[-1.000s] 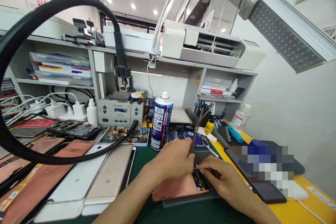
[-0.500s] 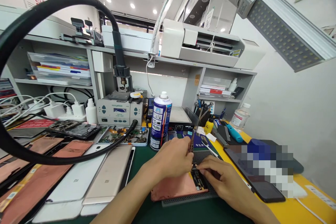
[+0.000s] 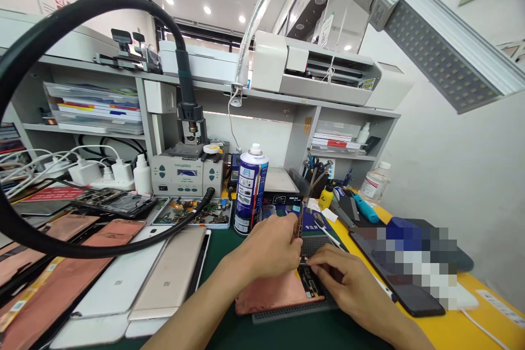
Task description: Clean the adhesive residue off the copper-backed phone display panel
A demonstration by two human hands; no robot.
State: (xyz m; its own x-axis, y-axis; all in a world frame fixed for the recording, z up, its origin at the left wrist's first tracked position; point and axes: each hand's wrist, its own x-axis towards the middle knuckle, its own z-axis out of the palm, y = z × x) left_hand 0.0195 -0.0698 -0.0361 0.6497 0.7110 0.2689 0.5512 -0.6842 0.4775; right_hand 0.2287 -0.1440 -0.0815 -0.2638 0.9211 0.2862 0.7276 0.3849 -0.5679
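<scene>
An opened phone (image 3: 273, 292) with a copper-coloured sheet and a dark circuit-board end (image 3: 308, 280) lies on a grey perforated mat (image 3: 287, 315). Over its far end, my left hand (image 3: 268, 246) is closed around slim upright tweezers (image 3: 301, 225), whose lower tips are hidden by the fingers. My right hand (image 3: 348, 273) reaches in from the right. Its thumb and forefinger are bent together at the phone's board edge, close to the left fingertips. Any small part between the two hands is too small to make out.
A blue spray can (image 3: 251, 188) stands just beyond my left hand. Several phone backs (image 3: 164, 279) lie at left under a black hose (image 3: 123, 249). A parts tray (image 3: 221, 224) sits before the grey soldering station (image 3: 186, 172). At right lies a dark phone (image 3: 410, 284).
</scene>
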